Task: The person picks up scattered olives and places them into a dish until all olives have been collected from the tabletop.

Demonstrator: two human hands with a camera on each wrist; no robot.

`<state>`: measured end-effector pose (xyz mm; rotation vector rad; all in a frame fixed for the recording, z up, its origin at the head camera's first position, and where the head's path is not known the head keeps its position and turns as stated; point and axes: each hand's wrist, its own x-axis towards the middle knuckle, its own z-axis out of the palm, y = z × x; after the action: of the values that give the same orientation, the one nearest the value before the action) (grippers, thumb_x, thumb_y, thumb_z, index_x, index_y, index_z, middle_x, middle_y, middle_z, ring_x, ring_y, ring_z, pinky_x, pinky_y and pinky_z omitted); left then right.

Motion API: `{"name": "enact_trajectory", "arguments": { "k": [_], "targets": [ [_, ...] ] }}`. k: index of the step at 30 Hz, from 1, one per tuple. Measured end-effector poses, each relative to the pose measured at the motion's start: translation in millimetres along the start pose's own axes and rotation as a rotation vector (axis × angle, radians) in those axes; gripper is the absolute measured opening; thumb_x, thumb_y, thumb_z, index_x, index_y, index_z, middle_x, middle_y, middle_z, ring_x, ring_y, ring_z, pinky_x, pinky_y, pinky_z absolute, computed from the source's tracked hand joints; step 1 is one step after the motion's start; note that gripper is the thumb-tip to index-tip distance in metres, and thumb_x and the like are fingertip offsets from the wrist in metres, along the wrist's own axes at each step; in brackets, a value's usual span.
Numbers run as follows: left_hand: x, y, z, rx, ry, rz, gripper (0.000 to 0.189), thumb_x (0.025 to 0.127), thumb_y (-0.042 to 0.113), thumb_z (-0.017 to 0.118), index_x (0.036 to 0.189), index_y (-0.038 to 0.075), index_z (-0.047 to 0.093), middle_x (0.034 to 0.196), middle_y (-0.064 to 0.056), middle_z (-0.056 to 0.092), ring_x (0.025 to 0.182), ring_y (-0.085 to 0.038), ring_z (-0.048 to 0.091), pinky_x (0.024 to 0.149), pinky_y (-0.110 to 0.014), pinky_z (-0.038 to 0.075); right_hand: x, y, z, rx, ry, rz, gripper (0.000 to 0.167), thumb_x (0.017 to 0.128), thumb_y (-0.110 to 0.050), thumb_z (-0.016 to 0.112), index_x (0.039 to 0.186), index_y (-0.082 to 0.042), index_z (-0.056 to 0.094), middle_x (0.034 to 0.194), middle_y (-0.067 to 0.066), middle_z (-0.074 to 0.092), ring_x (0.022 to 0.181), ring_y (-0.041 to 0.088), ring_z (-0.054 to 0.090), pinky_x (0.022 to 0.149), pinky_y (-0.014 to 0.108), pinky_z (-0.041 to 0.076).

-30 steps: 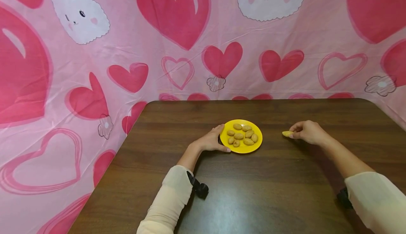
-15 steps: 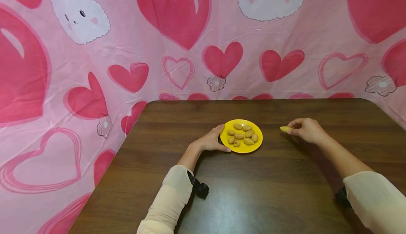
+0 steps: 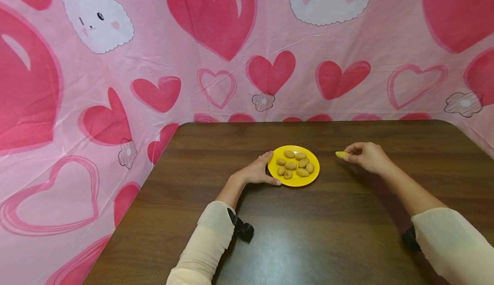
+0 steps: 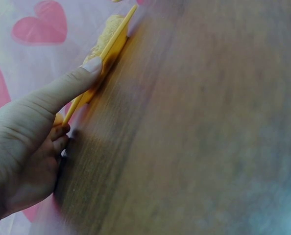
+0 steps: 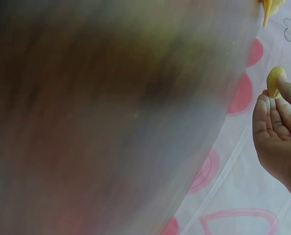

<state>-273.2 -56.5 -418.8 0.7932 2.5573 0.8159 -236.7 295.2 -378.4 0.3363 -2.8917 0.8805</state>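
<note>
A round yellow plate [image 3: 295, 182] stands on the brown wooden table, bearing several small yellowish-brown oval pieces [image 3: 290, 165] that look like dried fruit. My left hand [image 3: 254, 171] holds the plate at its left side, thumb on the near rim and fingers round the far left edge. In the left wrist view the thumb [image 4: 72, 85] lies against the rim. To the right of the plate, my right hand [image 3: 369, 157] pinches one more oval piece [image 3: 341, 154] between thumb and fingertips. In the right wrist view this piece [image 5: 275, 82] looks yellow and slightly wrinkled, raised off the table.
The wooden table [image 3: 308, 233] reaches to a pink cloth backdrop [image 3: 270, 31] with hearts and rabbit faces, behind and at the left. A small black wrist camera [image 3: 244, 231] sits at the left sleeve.
My right hand has moved left and slightly away from me, carrying the oval piece closer to the plate. The left hand and the plate have stayed in place.
</note>
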Motion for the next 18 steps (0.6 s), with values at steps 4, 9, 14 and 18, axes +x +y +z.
{"name": "enact_trajectory", "arguments": {
  "k": [4,9,14,18],
  "targets": [
    [-0.3,0.3,-0.3,0.0,0.001,-0.001,0.109,0.071,0.048,0.074,0.149,0.01,0.008,0.154,-0.006,0.009,0.139,-0.021,0.006,0.111,-0.037,0.01,1.9,-4.0,1.9,0.012,0.013,-0.011,0.022,0.084,-0.018,0.068,0.095,0.0,0.067,0.08,0.004,0.065,0.074,0.019,0.057,0.063,0.032,0.042],
    [-1.5,1.3,-0.5,-0.001,-0.001,-0.006,0.109,0.071,0.048,0.075,0.149,0.01,0.009,0.154,-0.006,0.009,0.14,-0.021,0.006,0.111,-0.037,0.009,3.7,-9.4,4.5,0.026,0.015,-0.015,0.021,0.083,-0.017,0.068,0.095,0.0,0.067,0.08,0.004,0.065,0.073,0.019,0.057,0.063,0.032,0.043],
    [-2.0,1.4,-0.4,-0.005,-0.005,-0.006,0.109,0.072,0.047,0.074,0.149,0.01,0.008,0.154,-0.006,0.008,0.14,-0.021,0.005,0.111,-0.037,0.009,4.8,-14.5,5.8,0.038,-0.001,0.0,0.023,0.083,-0.018,0.069,0.096,0.001,0.067,0.081,0.006,0.065,0.074,0.021,0.056,0.063,0.031,0.044],
    [-2.3,0.9,-0.9,-0.013,-0.006,-0.001,0.109,0.071,0.048,0.075,0.149,0.009,0.008,0.154,-0.006,0.008,0.14,-0.021,0.005,0.111,-0.037,0.009,6.4,-17.1,7.5,0.041,-0.004,-0.001,0.024,0.083,-0.019,0.069,0.097,0.001,0.067,0.082,0.007,0.065,0.075,0.022,0.057,0.064,0.032,0.044]
  ]
}}
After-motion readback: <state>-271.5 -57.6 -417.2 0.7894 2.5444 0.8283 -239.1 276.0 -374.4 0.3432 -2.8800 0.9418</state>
